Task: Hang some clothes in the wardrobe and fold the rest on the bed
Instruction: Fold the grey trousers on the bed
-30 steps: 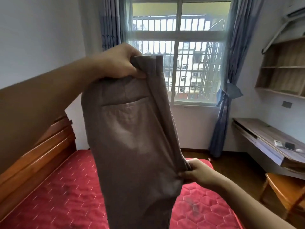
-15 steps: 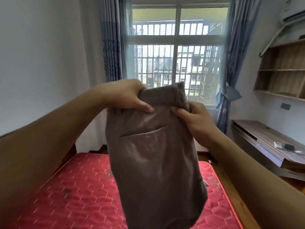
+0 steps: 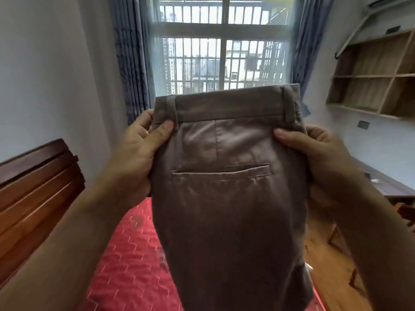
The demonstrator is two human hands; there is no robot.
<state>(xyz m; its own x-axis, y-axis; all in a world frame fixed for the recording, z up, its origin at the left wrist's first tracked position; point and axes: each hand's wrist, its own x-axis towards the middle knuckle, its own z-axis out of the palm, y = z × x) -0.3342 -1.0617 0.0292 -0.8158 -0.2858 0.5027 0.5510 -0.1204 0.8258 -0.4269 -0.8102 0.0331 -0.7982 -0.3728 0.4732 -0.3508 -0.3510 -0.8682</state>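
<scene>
Had the dark wooden headboard [image 3: 38, 182] at the far left, against the wall, and the bed [image 3: 125, 265] with its red quilted mattress running on below it. Gripped the left edge of the trousers [image 3: 224, 209] in the left hand [image 3: 137, 153], just under the waistband: laid the thumb flat across the near face beside a belt loop and curled the fingers round behind the cloth, out of sight. Held those grey-brown trousers up in the air above the bed, with the waistband uppermost and close to level, one back welt pocket turned to the camera and the legs hanging down past the lower edge of the view. Faced the barred window [image 3: 222, 52] behind them, with blue curtains [image 3: 130, 63] drawn to either side. Gripped the right edge at much the same height in the right hand [image 3: 318, 158], with the thumb pressed on the front below the other belt loop and the fingers wrapped behind. Had a wooden wall shelf [image 3: 370, 75] with open compartments at the upper right; could not make out their contents. Had the surface [image 3: 390, 187] below it, with a small pale thing [image 3: 375, 181] on it, too blurred to name.
</scene>
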